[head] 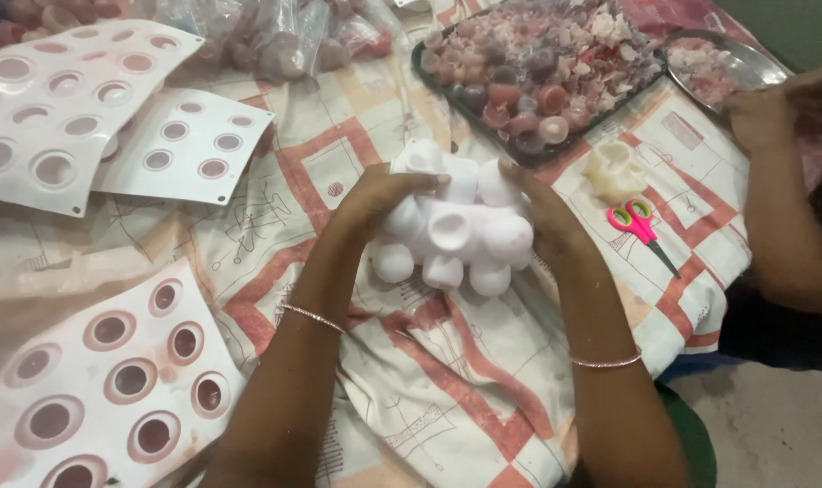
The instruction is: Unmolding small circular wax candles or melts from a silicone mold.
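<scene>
Both my hands hold a white silicone mould (456, 226) turned bumpy side up, its round cups bulging outward, above the patterned cloth. My left hand (375, 194) grips its left side with the thumb over the top edge. My right hand (542, 212) clasps its right side, fingers curled round the cups. A thin bracelet sits on each wrist.
Flat white moulds with round cavities lie at the left (67, 99), (180, 145) and front left (112, 380). A dark tray (429, 68) of pink and purple domed pieces stands at the back. Pink scissors (641, 226), a cream mould piece (614, 172), a metal plate (754, 59) and another person's hand (763, 113) are at the right.
</scene>
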